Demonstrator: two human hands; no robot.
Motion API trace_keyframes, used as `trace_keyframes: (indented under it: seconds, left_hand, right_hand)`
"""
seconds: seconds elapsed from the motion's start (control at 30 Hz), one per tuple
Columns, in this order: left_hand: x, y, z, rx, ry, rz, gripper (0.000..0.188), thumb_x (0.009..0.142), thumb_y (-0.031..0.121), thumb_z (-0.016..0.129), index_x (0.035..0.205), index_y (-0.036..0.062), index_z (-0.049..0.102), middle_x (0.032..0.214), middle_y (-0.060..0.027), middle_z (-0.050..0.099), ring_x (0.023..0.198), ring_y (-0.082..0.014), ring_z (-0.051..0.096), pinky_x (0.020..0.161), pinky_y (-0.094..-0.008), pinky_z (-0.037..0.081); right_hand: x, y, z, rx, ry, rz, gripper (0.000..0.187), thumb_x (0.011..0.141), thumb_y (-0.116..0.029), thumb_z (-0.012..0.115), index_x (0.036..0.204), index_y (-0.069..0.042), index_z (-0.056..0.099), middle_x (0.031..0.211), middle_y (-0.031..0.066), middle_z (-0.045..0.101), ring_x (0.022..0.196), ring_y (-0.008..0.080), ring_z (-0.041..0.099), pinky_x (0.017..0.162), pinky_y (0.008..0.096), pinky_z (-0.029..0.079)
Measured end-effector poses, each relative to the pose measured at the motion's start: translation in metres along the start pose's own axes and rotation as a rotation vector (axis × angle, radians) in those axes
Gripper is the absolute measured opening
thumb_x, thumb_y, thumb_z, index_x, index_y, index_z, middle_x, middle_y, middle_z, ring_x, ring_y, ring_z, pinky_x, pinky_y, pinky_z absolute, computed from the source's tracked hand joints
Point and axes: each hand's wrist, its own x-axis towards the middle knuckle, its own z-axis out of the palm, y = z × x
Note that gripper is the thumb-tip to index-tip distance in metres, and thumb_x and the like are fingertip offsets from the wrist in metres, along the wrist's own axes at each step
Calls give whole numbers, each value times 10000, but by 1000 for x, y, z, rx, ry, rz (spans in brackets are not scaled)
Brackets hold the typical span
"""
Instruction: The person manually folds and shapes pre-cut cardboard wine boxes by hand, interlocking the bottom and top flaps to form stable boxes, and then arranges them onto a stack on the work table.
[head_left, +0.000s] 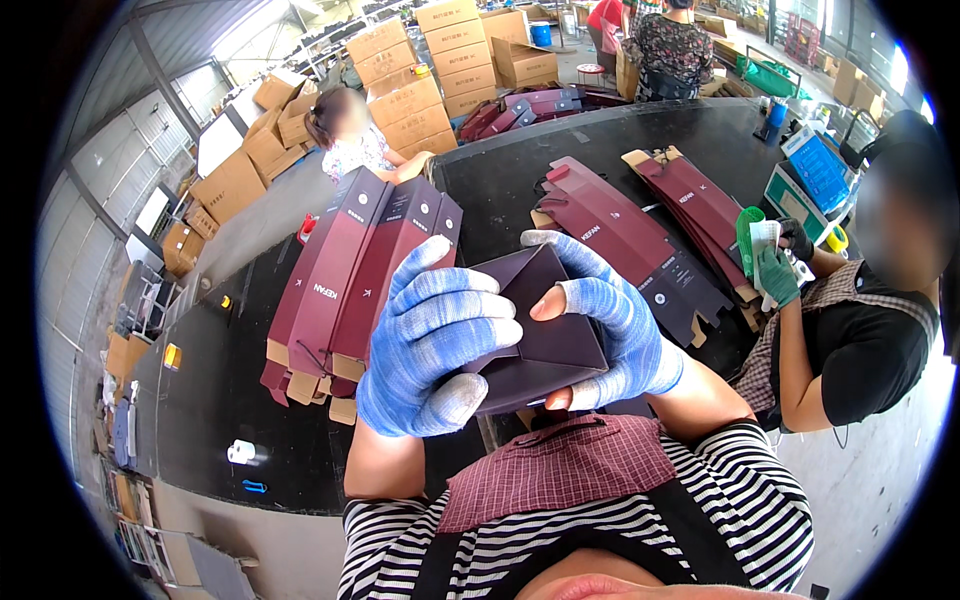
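Panels [555, 362] of the dark purple, square-ended cardboard box [545, 338], gripped between the blue-knit-gloved left hand [430, 345] and right hand [620, 325] at the flat black bench [220, 400], would probably settle squarest under even pressure from both sides, without crushed corners.

Brown cartons [461, 55] stand stacked beyond the black table [215, 400], near a blue bucket [541, 36]. At the table's left, a white roll [241, 452] lies near a small blue object [255, 487].

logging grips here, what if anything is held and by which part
A dark box, between the left hand and right hand, at opposite edges of its camera-facing end.
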Motion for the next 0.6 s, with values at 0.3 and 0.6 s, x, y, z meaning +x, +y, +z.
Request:
trace_keyframes:
  seconds: [0.3,0.6]
  left_hand:
    - [-9,4,-2,2,-63,-37,620,1027,567,452,1054,39,777,1101,-135,759,1211,-340,655,1188,-558,338]
    - [-27,-6,10,-56,85,-23,594,932,560,609,1185,39,736,1211,-161,723,1234,-364,637,1206,-561,319]
  right_hand:
    - [-6,9,0,14,27,-11,798,671,-407,978,1291,-56,619,1399,251,557,1433,447,431,1150,488,362]
    - [-10,10,0,83,8,61,859,676,-400,983,1352,-54,584,1578,277,364,1480,410,377,1180,469,322]
